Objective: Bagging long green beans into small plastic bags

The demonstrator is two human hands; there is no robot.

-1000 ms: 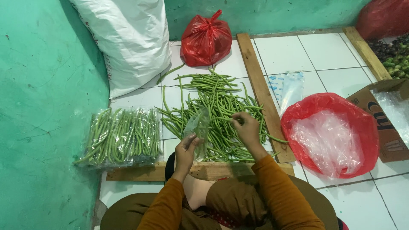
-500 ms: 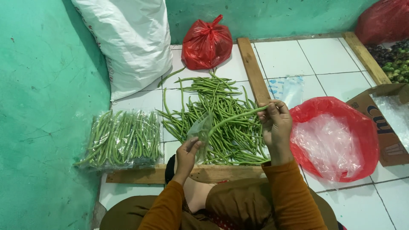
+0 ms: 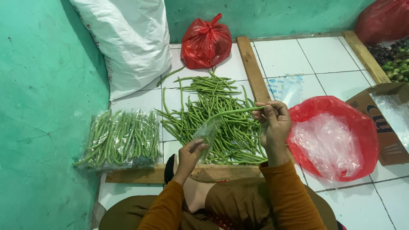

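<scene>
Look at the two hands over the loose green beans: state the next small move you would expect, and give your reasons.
Probably sliding the bunch of long green beans lengthwise into the small clear plastic bag. The right hand pinches the bunch's far end, its near tips already point at the bag's mouth, and the left hand holds the bag up.

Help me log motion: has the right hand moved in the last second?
Yes. The right hand went from over the bean pile rightward to the wooden plank, beside the red bag.
</scene>
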